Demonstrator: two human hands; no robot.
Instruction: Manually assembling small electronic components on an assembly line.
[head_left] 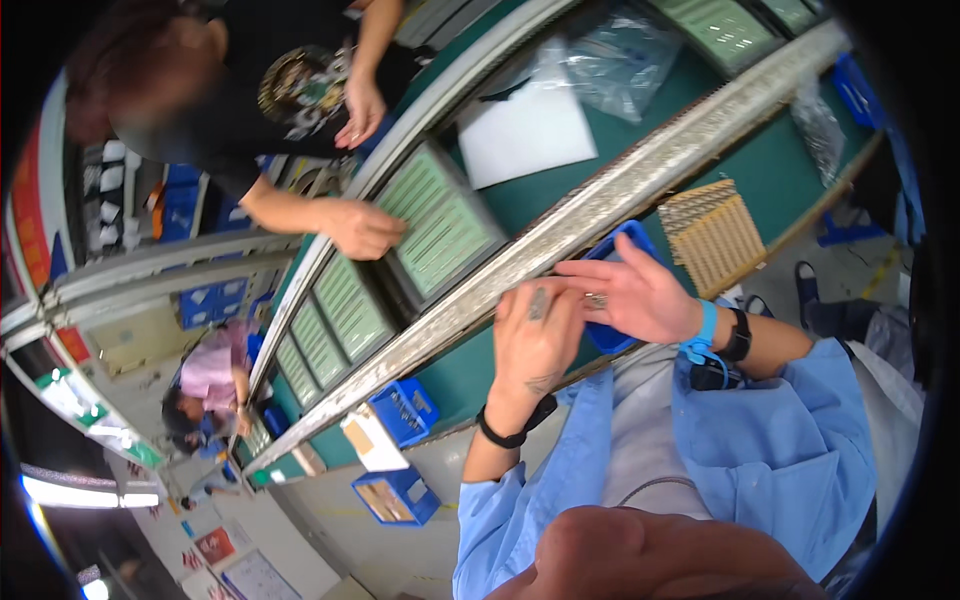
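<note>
My left hand (541,338) is bent inward, its fingers closed and touching the fingers of my right hand. What its fingertips grip, if anything, is hidden. My right hand (645,293) lies open with the palm turned up and the thumb spread. Small greyish-metallic bits (597,300) show on the palm side of its fingers, too small to name. Both hands are above a blue plastic bin (617,341), mostly covered by them. To the right of the bin a tan slatted tray (712,235) rests on the green bench.
Across a worn metal rail (590,192), dark trays of pale green strips (436,222) stand in a row; a co-worker's hand (362,229) touches one. A white sheet (527,135) and clear plastic bags (622,65) lie beyond. Blue bins (404,411) sit at the near left.
</note>
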